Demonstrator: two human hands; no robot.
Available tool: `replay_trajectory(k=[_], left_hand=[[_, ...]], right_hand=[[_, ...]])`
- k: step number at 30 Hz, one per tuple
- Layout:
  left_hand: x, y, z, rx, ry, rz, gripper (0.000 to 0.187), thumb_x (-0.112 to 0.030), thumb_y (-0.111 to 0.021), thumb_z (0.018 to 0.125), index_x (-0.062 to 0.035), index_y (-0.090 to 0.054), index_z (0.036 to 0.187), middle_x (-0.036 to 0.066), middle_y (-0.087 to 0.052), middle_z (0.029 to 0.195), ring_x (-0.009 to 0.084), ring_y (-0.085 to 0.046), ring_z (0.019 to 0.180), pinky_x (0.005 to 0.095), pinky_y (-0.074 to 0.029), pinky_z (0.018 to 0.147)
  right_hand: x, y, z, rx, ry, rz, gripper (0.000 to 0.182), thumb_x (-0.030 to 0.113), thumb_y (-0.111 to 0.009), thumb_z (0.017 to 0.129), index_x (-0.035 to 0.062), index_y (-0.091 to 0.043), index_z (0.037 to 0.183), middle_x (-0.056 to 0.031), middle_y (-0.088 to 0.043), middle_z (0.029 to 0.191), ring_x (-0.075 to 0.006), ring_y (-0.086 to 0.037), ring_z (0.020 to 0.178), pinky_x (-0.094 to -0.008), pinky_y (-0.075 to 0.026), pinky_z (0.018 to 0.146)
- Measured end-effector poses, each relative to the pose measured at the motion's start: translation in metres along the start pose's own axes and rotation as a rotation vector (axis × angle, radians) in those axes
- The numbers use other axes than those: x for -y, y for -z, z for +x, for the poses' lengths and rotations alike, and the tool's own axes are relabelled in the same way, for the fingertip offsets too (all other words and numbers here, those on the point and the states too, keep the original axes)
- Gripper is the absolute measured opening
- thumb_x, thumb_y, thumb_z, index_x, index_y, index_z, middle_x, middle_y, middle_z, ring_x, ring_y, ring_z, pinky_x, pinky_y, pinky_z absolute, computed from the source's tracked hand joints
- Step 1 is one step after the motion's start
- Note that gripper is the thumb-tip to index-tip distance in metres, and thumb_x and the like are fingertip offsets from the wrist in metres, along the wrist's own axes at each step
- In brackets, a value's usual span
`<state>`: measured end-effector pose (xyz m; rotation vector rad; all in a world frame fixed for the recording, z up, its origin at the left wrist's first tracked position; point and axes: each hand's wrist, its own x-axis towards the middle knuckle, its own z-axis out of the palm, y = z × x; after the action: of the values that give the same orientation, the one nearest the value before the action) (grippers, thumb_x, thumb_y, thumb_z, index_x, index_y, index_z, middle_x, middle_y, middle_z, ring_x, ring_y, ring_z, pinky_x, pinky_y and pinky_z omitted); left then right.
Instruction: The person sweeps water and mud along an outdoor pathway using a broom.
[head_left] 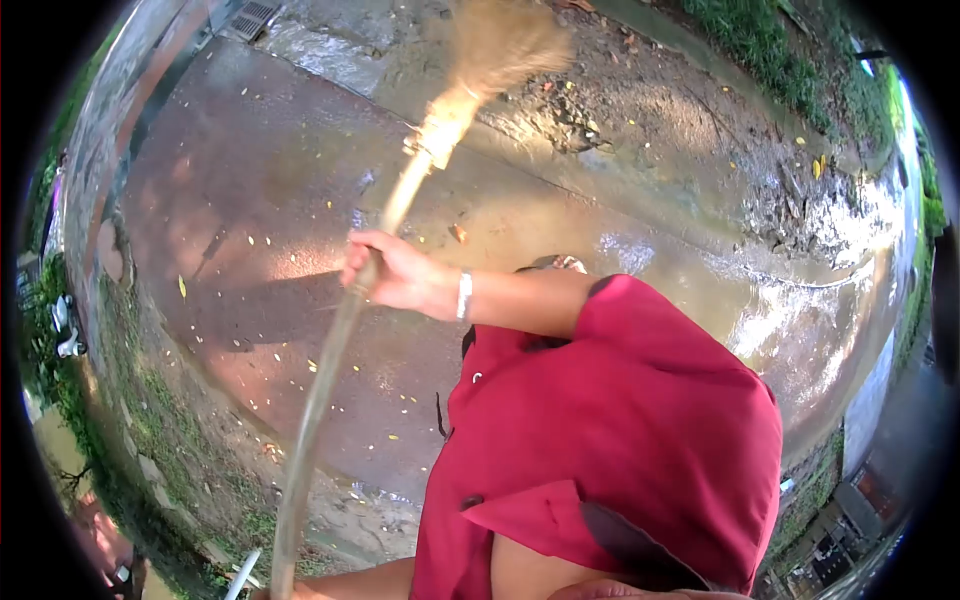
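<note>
A long-handled broom (325, 375) runs from the bottom left edge up to its bristle head (505, 50), which is blurred over the wet ground. My right hand (385, 270) is closed around the middle of the handle, with a white band on its wrist. That arm crosses in front of my red shirt (620, 420). At the bottom edge my left hand (268, 594) wraps the handle near its lower end in view, mostly cut off by the frame. Beyond the shirt a patterned shoe (567, 264) partly shows.
Wet paving (250, 200) with scattered small leaves lies ahead and to the left. Mud and debris (570, 120) lie beside the bristles. A drain grate (250, 18) is at the top left. Grass (750, 45) borders the top right, and plants line the left edge.
</note>
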<state>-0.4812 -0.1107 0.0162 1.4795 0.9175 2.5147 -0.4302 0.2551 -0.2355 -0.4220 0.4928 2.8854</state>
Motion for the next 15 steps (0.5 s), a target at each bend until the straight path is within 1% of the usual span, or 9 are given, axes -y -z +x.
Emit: replay_trajectory(k=[2, 3, 4, 5, 6, 7, 9, 12, 15], left_hand=[[0.020, 0.042, 0.001, -0.134, -0.026, -0.027, 0.026, -0.027, -0.039, 0.082, -0.0170, -0.037, 0.057, -0.004, -0.038, 0.051, 0.0092, -0.039, 0.047, 0.0304, -0.038, 0.055], [0.006, 0.107, -0.018, -0.277, 0.016, 0.294, 0.023, -0.010, -0.053, 0.066, -0.0155, -0.034, 0.052, -0.006, -0.037, 0.046, 0.0052, -0.035, 0.040, 0.0228, -0.028, 0.052], [0.030, 0.121, -0.017, -0.431, 0.091, -0.007, 0.022, -0.013, -0.054, 0.066, -0.0147, -0.035, 0.055, -0.007, -0.036, 0.044, 0.0054, -0.036, 0.041, 0.0225, -0.029, 0.055], [0.063, 0.129, -0.013, -0.367, 0.163, -0.066, 0.023, -0.008, -0.051, 0.066, -0.0149, -0.034, 0.053, -0.005, -0.033, 0.047, 0.0066, -0.035, 0.046, 0.0280, -0.029, 0.055], [0.101, 0.132, -0.003, -0.334, 0.254, -0.161, 0.024, -0.006, -0.051, 0.066, -0.0149, -0.034, 0.053, -0.006, -0.033, 0.045, 0.0052, -0.035, 0.043, 0.0249, -0.030, 0.054], [0.127, 0.146, 0.001, -0.390, 0.325, -0.101, 0.021, -0.011, -0.053, 0.070, -0.0147, -0.036, 0.059, -0.007, -0.036, 0.043, 0.0048, -0.034, 0.042, 0.0211, -0.032, 0.053], [0.189, 0.140, 0.025, -0.389, 0.547, -0.379, 0.023, -0.006, -0.051, 0.071, -0.0142, -0.035, 0.056, -0.005, -0.034, 0.044, 0.0042, -0.035, 0.042, 0.0198, -0.031, 0.052], [0.273, 0.128, 0.060, -0.343, 0.674, -0.313, 0.023, -0.009, -0.051, 0.073, -0.0138, -0.034, 0.058, -0.005, -0.033, 0.045, 0.0052, -0.033, 0.042, 0.0206, -0.030, 0.051], [0.332, 0.125, 0.118, -0.270, 0.759, -0.198, 0.023, -0.010, -0.050, 0.074, -0.0139, -0.034, 0.058, -0.005, -0.033, 0.045, 0.0065, -0.029, 0.041, 0.0218, -0.029, 0.050]], right_hand=[[-0.009, 0.026, 0.002, -0.187, 0.052, 0.020, 0.018, 0.009, -0.053, 0.076, 0.0065, -0.043, 0.061, -0.0064, -0.045, 0.054, -0.0219, -0.047, 0.056, -0.0370, -0.044, 0.063], [-0.006, 0.043, 0.003, -0.258, 0.073, 0.020, 0.018, 0.009, -0.052, 0.076, 0.0064, -0.043, 0.061, -0.0067, -0.045, 0.054, -0.0221, -0.047, 0.056, -0.0372, -0.044, 0.064], [0.001, 0.057, 0.004, -0.368, 0.129, 0.020, 0.017, 0.008, -0.052, 0.076, 0.0061, -0.042, 0.062, -0.0073, -0.044, 0.054, -0.0223, -0.047, 0.056, -0.0369, -0.044, 0.064], [0.013, 0.064, -0.002, -0.457, 0.090, 0.064, 0.013, 0.005, -0.052, 0.075, 0.0060, -0.042, 0.066, -0.0071, -0.044, 0.054, -0.0220, -0.047, 0.055, -0.0372, -0.044, 0.062], [0.026, 0.089, 0.003, -0.529, 0.233, 0.135, 0.012, 0.003, -0.053, 0.073, 0.0063, -0.041, 0.071, -0.0062, -0.043, 0.054, -0.0204, -0.045, 0.054, -0.0374, -0.044, 0.061], [0.038, 0.088, -0.001, -0.597, 0.306, 0.104, 0.013, 0.000, -0.052, 0.073, 0.0065, -0.041, 0.072, -0.0051, -0.041, 0.054, -0.0185, -0.044, 0.052, -0.0372, -0.044, 0.058], [0.070, 0.120, 0.002, -0.584, 0.400, 0.259, 0.011, 0.002, -0.048, 0.075, 0.0054, -0.040, 0.068, -0.0045, -0.040, 0.052, -0.0173, -0.042, 0.049, -0.0331, -0.042, 0.054], [0.105, 0.140, 0.025, -0.841, 0.564, 0.143, 0.018, 0.003, -0.043, 0.076, 0.0065, -0.036, 0.060, -0.0029, -0.037, 0.049, -0.0148, -0.039, 0.045, -0.0289, -0.040, 0.048], [0.118, 0.139, 0.103, -0.657, 0.446, 0.265, 0.017, 0.004, -0.041, 0.077, 0.0065, -0.036, 0.061, -0.0027, -0.035, 0.049, -0.0142, -0.037, 0.043, -0.0280, -0.038, 0.045]])
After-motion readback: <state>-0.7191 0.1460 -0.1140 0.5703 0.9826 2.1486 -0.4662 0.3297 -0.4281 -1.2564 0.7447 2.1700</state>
